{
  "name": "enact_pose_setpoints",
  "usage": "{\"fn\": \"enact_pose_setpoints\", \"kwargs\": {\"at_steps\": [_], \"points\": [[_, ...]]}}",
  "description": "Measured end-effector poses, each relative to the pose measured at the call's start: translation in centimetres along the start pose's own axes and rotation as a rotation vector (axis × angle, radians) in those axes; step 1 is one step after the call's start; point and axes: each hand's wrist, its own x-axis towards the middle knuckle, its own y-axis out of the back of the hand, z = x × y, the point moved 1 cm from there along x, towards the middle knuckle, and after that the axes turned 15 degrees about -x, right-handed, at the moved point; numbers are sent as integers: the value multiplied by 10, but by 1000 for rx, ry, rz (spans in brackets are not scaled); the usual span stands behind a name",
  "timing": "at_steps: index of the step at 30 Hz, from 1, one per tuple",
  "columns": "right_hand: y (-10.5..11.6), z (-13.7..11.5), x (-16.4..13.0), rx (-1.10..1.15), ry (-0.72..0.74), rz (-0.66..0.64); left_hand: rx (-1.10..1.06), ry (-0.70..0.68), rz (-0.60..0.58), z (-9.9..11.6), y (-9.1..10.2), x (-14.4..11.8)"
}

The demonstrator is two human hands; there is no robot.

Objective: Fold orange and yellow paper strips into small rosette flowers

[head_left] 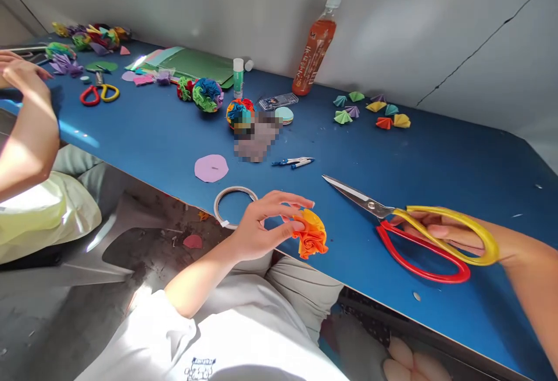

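Two scissors (386, 212), one pinched orange-yellow flower (312, 238)

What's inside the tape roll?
Blue tabletop shows through the tape roll. The left hand covers the roll's lower-right part; whatever sits behind the hand there can't be seen.

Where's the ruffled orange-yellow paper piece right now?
Head view, just below and right of centre: the ruffled orange-yellow paper piece is in the left hand, near the blue table's front edge, left of the large scissors.
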Motion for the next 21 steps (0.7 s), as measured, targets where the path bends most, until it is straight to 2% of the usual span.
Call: {"fn": "enact_pose_setpoints", "kwargs": {"at_steps": [2, 3, 4, 7, 9, 10, 12, 14, 15, 19, 21], "points": [[4, 4, 12, 33, -138, -227, -22, 20, -8, -2, -2, 1], [5, 7, 18, 46, -193, -302, -16, 28, -9, -3, -3, 1], [6, 8, 23, 54, -218, -310, 0, 33, -9, -4, -4, 1], [6, 6, 33, 36, -207, -208, 68, 25, -27, -5, -8, 2], [4, 0, 35, -33, -142, -153, 123, 14, -53, -3, -8, 1], [2, -4, 36, -128, -80, -123, 150, 13, -66, -2, -8, 0], [-2, -12, 37, -456, 85, -42, 191, 27, -89, 2, -4, -2], [-6, -20, 38, -782, 210, 29, 230, 74, -120, 8, 3, -3], [-8, -23, 39, -872, 231, 52, 257, 107, -142, 11, 8, -2], [-20, -38, 30, -1069, 275, 144, 374, 209, -242, 24, 32, 6], [-33, -50, 12, -1081, 404, 246, 388, 208, -210, 29, 41, 12]]}}
